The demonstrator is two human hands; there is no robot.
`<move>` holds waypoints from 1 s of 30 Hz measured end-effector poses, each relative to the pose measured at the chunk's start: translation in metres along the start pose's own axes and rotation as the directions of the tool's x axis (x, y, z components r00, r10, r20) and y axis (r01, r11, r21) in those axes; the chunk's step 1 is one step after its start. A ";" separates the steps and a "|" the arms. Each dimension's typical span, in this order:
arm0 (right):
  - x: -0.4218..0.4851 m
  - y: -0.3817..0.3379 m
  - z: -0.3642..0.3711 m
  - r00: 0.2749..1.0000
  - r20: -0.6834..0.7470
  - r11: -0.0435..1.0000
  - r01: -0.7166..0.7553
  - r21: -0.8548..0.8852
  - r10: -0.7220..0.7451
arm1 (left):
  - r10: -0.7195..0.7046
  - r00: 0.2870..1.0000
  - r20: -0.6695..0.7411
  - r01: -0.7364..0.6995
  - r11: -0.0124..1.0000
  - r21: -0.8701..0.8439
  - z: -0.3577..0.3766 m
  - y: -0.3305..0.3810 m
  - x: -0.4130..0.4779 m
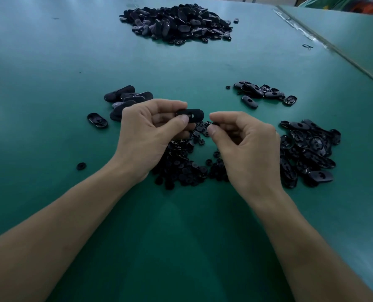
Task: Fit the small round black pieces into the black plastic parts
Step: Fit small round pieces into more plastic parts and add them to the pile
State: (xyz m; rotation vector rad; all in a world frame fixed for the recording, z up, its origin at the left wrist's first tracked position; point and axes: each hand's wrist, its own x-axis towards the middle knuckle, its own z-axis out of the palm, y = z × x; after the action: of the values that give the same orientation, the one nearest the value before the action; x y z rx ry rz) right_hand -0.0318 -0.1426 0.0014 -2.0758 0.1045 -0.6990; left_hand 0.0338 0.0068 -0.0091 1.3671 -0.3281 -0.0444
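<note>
Our left grip (pixel 150 136) is clamped on a black plastic part (pixel 191 115); just right of it our right grip (pixel 246 147) pinches a small round piece (pixel 214 123), apart from the part, over the heap of round pieces (pixel 185 168) on the counter (pixel 181 225)

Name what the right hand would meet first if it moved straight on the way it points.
Likely the black plastic part the left hand pinches, just past the right hand; depth is unclear.

the right hand (pixel 246 144) hides most of its pinched round piece (pixel 214 123).
</note>
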 end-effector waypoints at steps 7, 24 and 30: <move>-0.001 0.000 0.001 0.999 0.034 0.999 0.010 0.046 -0.012 | 0.034 0.999 0.025 -0.034 0.999 -0.012 0.000 0.001 -0.002; -0.002 -0.005 0.003 1.000 0.007 0.961 -0.018 0.278 0.017 | 0.153 0.986 0.065 -0.161 0.976 0.147 0.003 -0.001 -0.003; -0.001 -0.005 0.003 0.995 0.047 0.944 -0.104 0.314 0.094 | 0.131 0.991 0.040 -0.135 0.985 0.105 0.001 -0.002 -0.003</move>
State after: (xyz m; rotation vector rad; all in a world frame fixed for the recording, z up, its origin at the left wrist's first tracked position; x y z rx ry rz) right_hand -0.0314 -0.1371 0.0033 -1.7600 0.0728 -0.5803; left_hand 0.0306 0.0059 -0.0111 1.4495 -0.4540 0.0628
